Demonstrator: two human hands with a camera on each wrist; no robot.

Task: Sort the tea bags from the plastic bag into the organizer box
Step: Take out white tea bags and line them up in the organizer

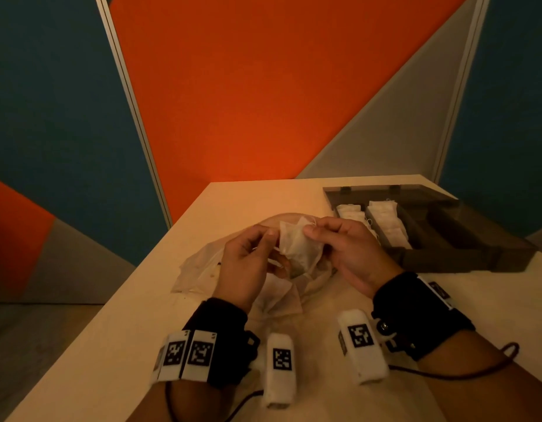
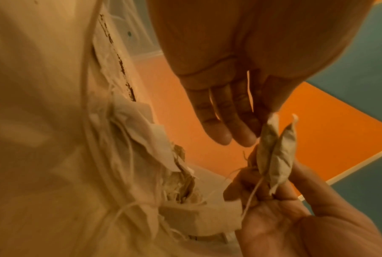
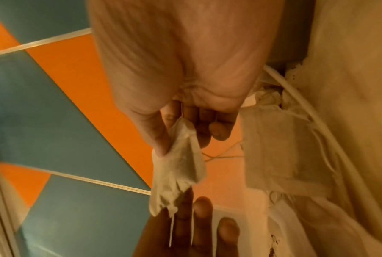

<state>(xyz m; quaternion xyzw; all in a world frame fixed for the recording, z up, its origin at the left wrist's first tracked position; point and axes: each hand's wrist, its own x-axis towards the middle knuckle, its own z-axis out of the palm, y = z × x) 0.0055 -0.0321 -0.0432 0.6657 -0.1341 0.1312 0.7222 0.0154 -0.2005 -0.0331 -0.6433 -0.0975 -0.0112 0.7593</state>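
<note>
A pale tea bag (image 1: 297, 248) hangs between both hands above the crumpled clear plastic bag (image 1: 199, 266) on the table. My left hand (image 1: 271, 236) pinches its left edge with thumb and forefinger. My right hand (image 1: 309, 231) pinches its upper right corner. In the left wrist view the tea bag (image 2: 275, 156) stands edge-on between the left hand (image 2: 269, 114) above and the right hand's fingers (image 2: 251, 189) below, its string trailing. The right wrist view shows the right hand (image 3: 174, 139) holding the tea bag (image 3: 177, 167). The dark organizer box (image 1: 464, 257) lies open at the right.
Two left compartments of the box hold rows of white tea bags (image 1: 385, 220); its lid (image 1: 400, 191) lies flat behind. More tea bags (image 2: 141, 132) sit in the plastic bag below the hands. The cream table (image 1: 111, 345) ends at a patterned wall.
</note>
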